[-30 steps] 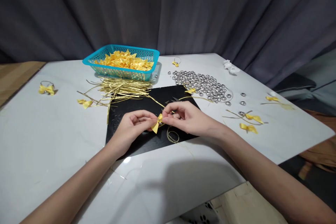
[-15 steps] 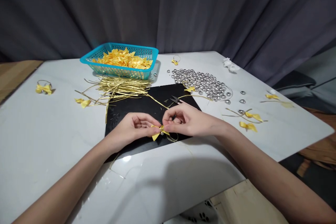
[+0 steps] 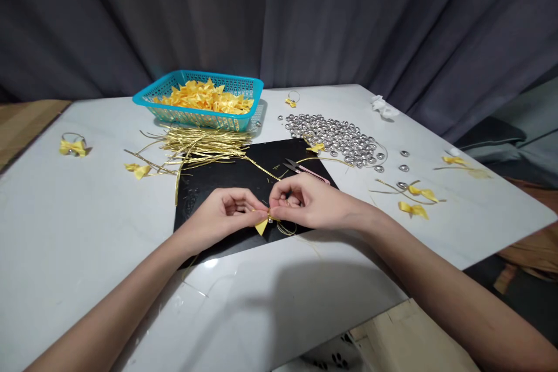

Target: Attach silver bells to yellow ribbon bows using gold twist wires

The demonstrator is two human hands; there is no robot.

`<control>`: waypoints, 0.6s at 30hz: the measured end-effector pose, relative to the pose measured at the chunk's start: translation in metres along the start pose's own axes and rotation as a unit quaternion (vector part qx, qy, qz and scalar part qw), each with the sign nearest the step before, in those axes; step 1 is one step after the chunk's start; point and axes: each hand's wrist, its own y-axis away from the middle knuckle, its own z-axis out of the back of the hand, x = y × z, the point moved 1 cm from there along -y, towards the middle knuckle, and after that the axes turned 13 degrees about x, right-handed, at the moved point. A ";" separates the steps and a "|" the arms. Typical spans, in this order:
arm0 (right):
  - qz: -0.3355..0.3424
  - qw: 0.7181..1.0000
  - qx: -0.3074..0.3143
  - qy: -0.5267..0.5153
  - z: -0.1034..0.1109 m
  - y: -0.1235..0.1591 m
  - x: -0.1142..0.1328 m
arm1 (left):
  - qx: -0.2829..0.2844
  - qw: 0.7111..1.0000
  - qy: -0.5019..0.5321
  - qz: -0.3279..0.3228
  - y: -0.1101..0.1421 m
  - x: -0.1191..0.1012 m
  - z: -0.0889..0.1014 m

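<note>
Over the black mat (image 3: 231, 182), my left hand (image 3: 233, 209) pinches a yellow ribbon bow (image 3: 261, 226) between thumb and fingers. My right hand (image 3: 300, 200) meets it there, its thumb and forefinger closed on the same bow's right side. A small silver bell (image 3: 270, 220) hangs at the bow's middle, and loops of thin gold cord (image 3: 286, 229) trail below my right fingers. The fingertips hide most of the bow's knot. Just behind my right hand lie thread snips (image 3: 300, 168) with pink handles, partly covered by that hand.
A blue basket (image 3: 198, 110) of yellow bows stands at the back, with gold cord pieces (image 3: 204, 142) before it. Many silver beads (image 3: 335, 136) lie back right. Loose bows (image 3: 413, 210) rest at the right; a bow on a ring (image 3: 73, 145) lies far left.
My left fingertips have shifted slightly right, closer to the right ones, and cover more of the bow. A little more of the snips shows behind my right hand.
</note>
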 end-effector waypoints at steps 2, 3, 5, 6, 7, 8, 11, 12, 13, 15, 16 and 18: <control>0.005 1.000 -0.017 0.014 0.000 -0.001 -0.001 | -0.009 1.000 -0.009 -0.013 -0.001 0.001 0.000; 0.007 0.999 -0.027 0.019 0.000 -0.001 -0.001 | -0.011 1.000 -0.013 -0.019 -0.001 0.001 0.000; 0.011 0.999 -0.049 0.022 -0.001 -0.002 -0.001 | -0.016 0.999 -0.017 -0.029 -0.002 0.003 0.001; 0.015 0.998 -0.060 0.021 -0.001 -0.003 0.000 | -0.020 0.999 -0.017 -0.034 -0.002 0.003 0.002; 0.020 0.997 -0.070 0.021 -0.001 -0.003 0.000 | -0.025 0.999 -0.015 -0.038 -0.002 0.003 0.002; 0.028 0.996 -0.080 0.023 -0.001 -0.003 0.001 | -0.030 0.999 -0.013 -0.043 -0.003 0.003 0.002; 0.067 0.991 -0.101 0.058 0.000 -0.003 0.001 | -0.038 0.998 -0.011 -0.054 -0.002 0.004 0.002; 0.085 0.988 -0.105 0.080 0.000 -0.002 0.001 | -0.038 0.998 -0.012 -0.057 -0.002 0.004 0.001; 0.105 0.983 -0.107 0.106 0.001 -0.002 0.001 | -0.036 0.997 -0.013 -0.060 -0.002 0.004 0.001; 0.143 0.970 -0.108 0.166 0.001 0.000 0.001 | -0.032 0.997 -0.013 -0.065 -0.002 0.005 0.001; 0.155 0.962 -0.107 0.195 0.000 0.001 0.000 | -0.031 0.997 -0.012 -0.066 -0.001 0.006 0.001; 0.163 0.950 -0.104 0.245 0.000 0.003 0.000 | -0.031 0.997 -0.009 -0.067 -0.001 0.007 0.001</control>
